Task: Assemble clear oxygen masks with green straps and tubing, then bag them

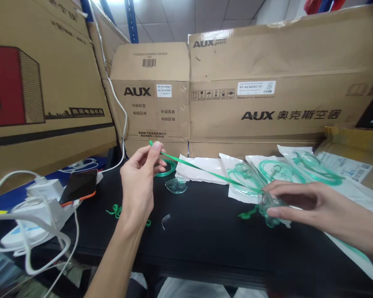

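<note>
My left hand [139,178] pinches one end of a green elastic strap [202,168] between thumb and fingers. The strap runs taut down to the right, to a clear greenish plastic mask [269,209]. My right hand [307,203] grips this mask from the right side, above the black table. Beside it a loose green strap end [248,214] hangs or lies; which one I cannot tell. Beyond my left hand lie a clear plastic mask piece [176,185] and coiled green tubing [169,167]. More green strap [115,211] lies partly hidden behind my left forearm.
Several white-backed pouches [242,171] with green tubing lie at the back right. A small clear strip [165,221] is on the black table [202,231]. At left are a phone [81,185], a white power strip [46,217] and cables. Cardboard boxes [267,103] wall the back.
</note>
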`<action>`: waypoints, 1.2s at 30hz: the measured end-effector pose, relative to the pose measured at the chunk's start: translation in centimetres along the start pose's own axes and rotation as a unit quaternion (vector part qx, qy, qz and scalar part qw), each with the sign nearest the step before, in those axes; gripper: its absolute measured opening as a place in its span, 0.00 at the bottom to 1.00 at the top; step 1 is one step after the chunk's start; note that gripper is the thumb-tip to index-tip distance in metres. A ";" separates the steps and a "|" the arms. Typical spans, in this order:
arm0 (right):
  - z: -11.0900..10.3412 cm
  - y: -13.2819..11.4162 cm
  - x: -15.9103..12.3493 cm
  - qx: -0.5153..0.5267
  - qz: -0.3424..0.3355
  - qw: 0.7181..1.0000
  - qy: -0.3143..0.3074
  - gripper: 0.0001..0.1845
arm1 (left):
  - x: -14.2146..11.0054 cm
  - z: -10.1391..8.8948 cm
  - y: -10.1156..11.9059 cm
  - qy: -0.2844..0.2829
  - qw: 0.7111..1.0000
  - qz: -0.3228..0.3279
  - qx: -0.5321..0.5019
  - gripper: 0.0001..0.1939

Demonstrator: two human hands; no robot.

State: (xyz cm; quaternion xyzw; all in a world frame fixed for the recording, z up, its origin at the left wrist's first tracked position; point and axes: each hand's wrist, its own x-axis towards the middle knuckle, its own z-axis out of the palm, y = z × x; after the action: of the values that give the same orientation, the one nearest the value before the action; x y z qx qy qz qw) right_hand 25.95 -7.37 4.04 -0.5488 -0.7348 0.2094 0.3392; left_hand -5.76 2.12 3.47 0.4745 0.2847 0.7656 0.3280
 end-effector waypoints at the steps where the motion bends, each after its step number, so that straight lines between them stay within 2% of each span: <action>1: -0.4 0.3 -0.2 -0.021 0.007 1.000 0.009 0.14 | 0.0 0.0 0.1 0.001 1.000 -0.002 0.001 0.18; 5: -1.2 1.1 -1.0 -0.079 0.008 0.986 0.146 0.19 | 0.4 -0.4 -0.1 -0.012 0.997 -0.033 0.061 0.24; 7: -1.1 0.9 -1.0 -0.066 0.008 0.984 0.164 0.19 | 0.6 -0.5 -0.6 0.000 0.992 -0.038 0.124 0.26; 9: -0.7 0.3 -0.8 -0.048 0.007 0.985 0.168 0.18 | 0.3 -0.4 -0.8 0.002 0.981 -0.011 0.194 0.26; 10: -0.4 -0.1 -0.7 -0.042 0.006 0.985 0.170 0.18 | -0.1 -0.1 -0.8 -0.015 0.974 0.008 0.225 0.25; 12: 0.1 -0.6 -0.4 -0.026 -0.002 0.987 0.162 0.17 | -1.5 0.7 -0.5 -0.095 0.961 0.028 0.258 0.21; 14: 0.6 -0.8 -0.1 -0.002 -0.006 0.990 0.144 0.15 | -3.4 1.8 0.0 -0.222 0.942 0.010 0.254 0.19; 15: 0.8 -0.9 -0.1 0.013 -0.006 0.991 0.131 0.14 | -4.4 2.5 0.3 -0.288 0.925 -0.009 0.249 0.22; 17: 1.1 -1.0 0.1 0.042 -0.005 0.994 0.105 0.15 | -6.2 3.7 0.4 -0.380 0.891 -0.042 0.246 0.29; 18: 1.3 -1.1 0.1 0.057 -0.006 0.994 0.094 0.15 | -6.9 4.2 0.3 -0.409 0.878 -0.052 0.244 0.31; 19: 1.4 -1.2 0.1 0.069 -0.008 0.994 0.082 0.16 | -7.4 4.6 0.1 -0.429 0.869 -0.054 0.242 0.29; 21: 1.5 -1.3 0.2 0.080 -0.013 0.995 0.063 0.14 | -7.8 4.9 -0.4 -0.451 0.859 -0.037 0.240 0.17; 22: 1.4 -1.2 0.1 0.076 -0.012 0.995 0.060 0.14 | -7.7 4.8 -0.5 -0.456 0.856 -0.022 0.244 0.11; 24: 1.3 -0.8 0.0 0.048 -0.004 0.996 0.070 0.14 | -6.9 4.3 -0.6 -0.452 0.856 0.002 0.252 0.12; 26: 1.2 -0.3 -0.1 0.015 0.000 0.996 0.091 0.15 | -5.6 3.4 -0.1 -0.433 0.867 -0.001 0.248 0.10; 28: 1.4 -0.1 -0.1 -0.002 -0.009 0.997 0.081 0.14 | -4.1 2.5 0.9 -0.413 0.877 -0.017 0.244 0.09; 31: 2.5 -0.9 0.3 0.017 -0.034 0.999 0.002 0.11 | -1.4 0.9 2.9 -0.370 0.885 0.012 0.281 0.13; 34: 4.1 -2.2 1.0 0.048 -0.047 0.995 -0.079 0.10 | 1.1 -1.0 5.1 -0.293 0.890 0.090 0.338 0.13; 36: 5.2 -2.7 1.4 0.065 -0.043 0.990 -0.114 0.10 | 2.3 -2.5 6.5 -0.241 0.889 0.109 0.373 0.11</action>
State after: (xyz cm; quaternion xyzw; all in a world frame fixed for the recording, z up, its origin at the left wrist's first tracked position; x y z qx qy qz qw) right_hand 20.17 -6.56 2.72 -0.4660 -0.7764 0.3030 0.2971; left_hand -10.36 -0.45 8.62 0.7599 0.4081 0.4961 0.0999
